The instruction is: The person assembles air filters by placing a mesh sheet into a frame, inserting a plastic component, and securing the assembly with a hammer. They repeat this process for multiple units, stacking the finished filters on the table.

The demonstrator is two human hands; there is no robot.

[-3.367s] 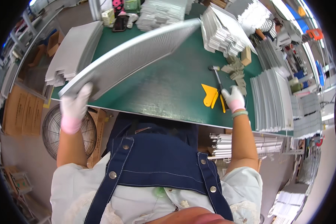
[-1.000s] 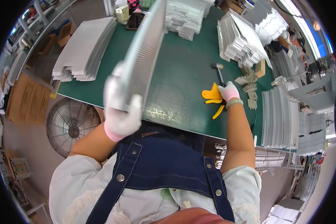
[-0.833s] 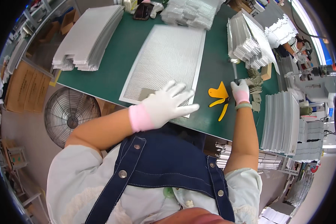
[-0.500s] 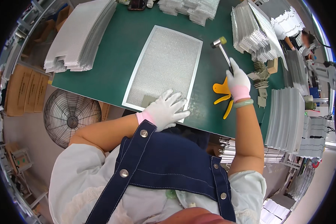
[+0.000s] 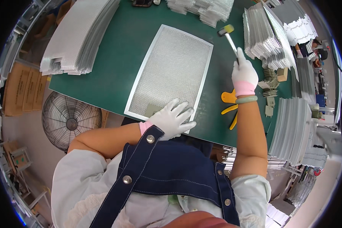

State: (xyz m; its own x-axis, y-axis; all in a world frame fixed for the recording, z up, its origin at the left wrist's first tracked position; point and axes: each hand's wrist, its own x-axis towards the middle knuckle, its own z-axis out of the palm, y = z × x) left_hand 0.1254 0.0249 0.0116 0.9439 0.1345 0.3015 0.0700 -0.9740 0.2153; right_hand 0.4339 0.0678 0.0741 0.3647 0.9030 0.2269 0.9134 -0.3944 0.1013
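While the left hand [image 5: 168, 120] rests, fingers spread, on the panel [image 5: 172, 72] at the frame's centre, the right hand [image 5: 245, 74] grips the hammer [image 5: 230, 43] at upper right, so the step seems to be steadying for a tap, which calls for aim clear of those fingers

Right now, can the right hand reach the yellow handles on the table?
Probably yes: the yellow handles lie near the right hand, mostly uncovered, but it holds a hammer, which it may need to release.
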